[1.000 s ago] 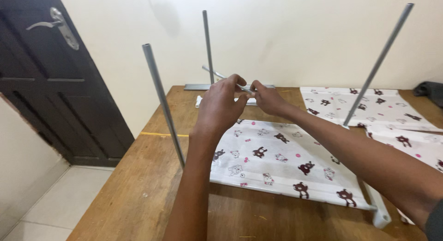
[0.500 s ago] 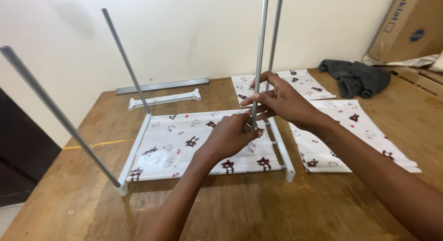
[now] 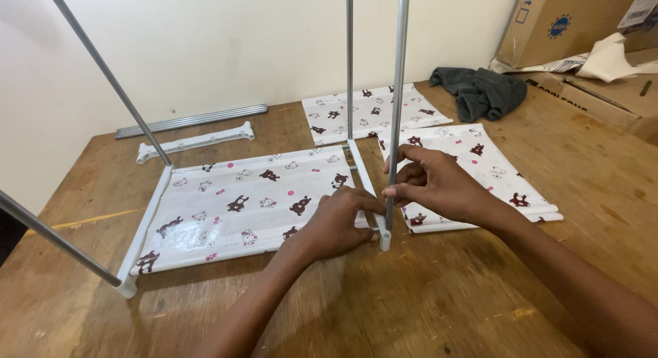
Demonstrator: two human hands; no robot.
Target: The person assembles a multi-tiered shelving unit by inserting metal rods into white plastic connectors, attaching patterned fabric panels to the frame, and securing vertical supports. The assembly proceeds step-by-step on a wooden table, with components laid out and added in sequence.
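Seating a grey metal rod (image 3: 396,90) into the shelf panel (image 3: 240,204) corner socket at five o'clock, it is gripped by right hand (image 3: 439,186) fingers while left hand (image 3: 336,224) fingers pin the frame to the worktop (image 3: 445,296), downward pressure judged outstanding.

Brown cardboard box (image 3: 572,22) at the top right, behind the dark grey cloth (image 3: 480,90), tilted, bearing a round blue mark and blue print. Right of that cloth, flattened brown cardboard (image 3: 603,97) with faint print, under crumpled pale paper (image 3: 610,60).
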